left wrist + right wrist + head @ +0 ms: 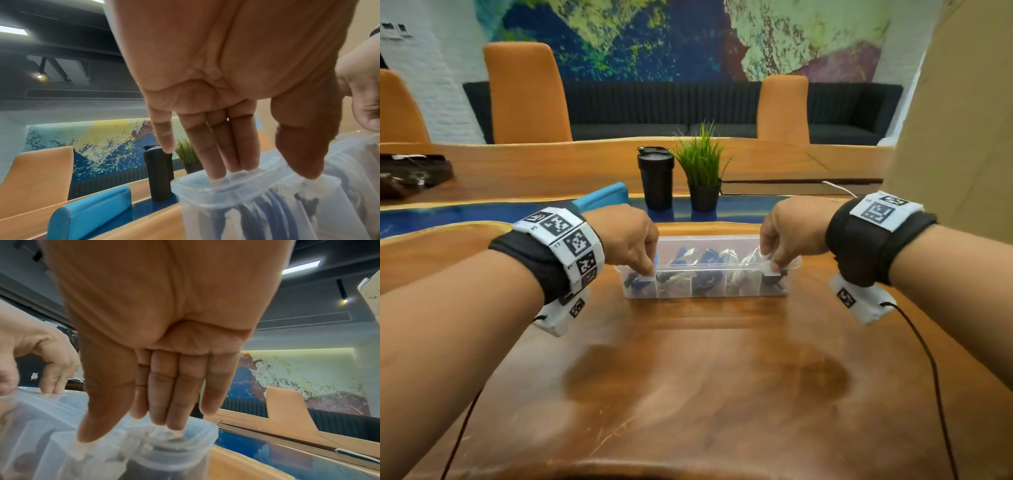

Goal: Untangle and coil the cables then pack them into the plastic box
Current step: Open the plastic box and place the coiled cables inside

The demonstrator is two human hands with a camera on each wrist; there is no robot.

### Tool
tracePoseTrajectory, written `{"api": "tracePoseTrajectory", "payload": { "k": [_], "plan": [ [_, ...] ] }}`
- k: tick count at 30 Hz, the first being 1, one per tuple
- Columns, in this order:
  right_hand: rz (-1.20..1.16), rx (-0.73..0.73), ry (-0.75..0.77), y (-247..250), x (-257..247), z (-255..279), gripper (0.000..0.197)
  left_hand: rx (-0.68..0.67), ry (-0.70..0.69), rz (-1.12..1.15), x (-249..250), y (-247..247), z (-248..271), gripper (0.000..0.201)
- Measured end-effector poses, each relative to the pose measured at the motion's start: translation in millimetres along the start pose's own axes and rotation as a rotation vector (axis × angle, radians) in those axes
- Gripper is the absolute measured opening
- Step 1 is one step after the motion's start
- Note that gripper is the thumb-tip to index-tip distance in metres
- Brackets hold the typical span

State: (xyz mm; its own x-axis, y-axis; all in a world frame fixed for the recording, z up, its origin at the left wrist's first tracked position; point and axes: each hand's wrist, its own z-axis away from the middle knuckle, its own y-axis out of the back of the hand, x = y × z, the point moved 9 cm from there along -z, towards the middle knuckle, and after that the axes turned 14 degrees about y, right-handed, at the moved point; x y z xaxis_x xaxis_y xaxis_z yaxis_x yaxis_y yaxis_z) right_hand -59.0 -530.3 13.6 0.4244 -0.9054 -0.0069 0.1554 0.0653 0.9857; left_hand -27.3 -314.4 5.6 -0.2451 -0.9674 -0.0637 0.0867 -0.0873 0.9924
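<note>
At box ends | left hand [631, 236], right hand [792, 233] grip straight-fingered, pressing plastic box [705, 291] lid.

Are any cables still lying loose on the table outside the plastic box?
No, in the head view the wooden table around the plastic box is bare of cables; the coils sit inside its compartments.

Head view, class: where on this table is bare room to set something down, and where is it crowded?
Free: the wooden table between the plastic box and the near edge. Crowded: behind the box, the black tumbler and potted plant; at the box ends, the left hand and right hand.
</note>
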Motion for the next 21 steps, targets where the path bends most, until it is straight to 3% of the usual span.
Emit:
{"api": "tracePoseTrajectory", "payload": {
  "k": [6,11,15,21],
  "plan": [
    [0.199,-0.005,-0.012,-5,-16,4,0.035,0.065,0.024,-0.143,9,-3,8,0.031],
    [0.449,0.01,0.043,-14,-45,5,0.012,0.141,0.032,-0.306,23,-5,19,0.024],
    [0.397,0.015,0.027,-13,-47,15,0.016,0.128,0.053,-0.285,23,-5,29,0.02],
    [0.165,0.046,-0.035,-18,-42,28,0.024,-0.008,0.056,-0.126,13,-4,39,0.035]
  ]
}}
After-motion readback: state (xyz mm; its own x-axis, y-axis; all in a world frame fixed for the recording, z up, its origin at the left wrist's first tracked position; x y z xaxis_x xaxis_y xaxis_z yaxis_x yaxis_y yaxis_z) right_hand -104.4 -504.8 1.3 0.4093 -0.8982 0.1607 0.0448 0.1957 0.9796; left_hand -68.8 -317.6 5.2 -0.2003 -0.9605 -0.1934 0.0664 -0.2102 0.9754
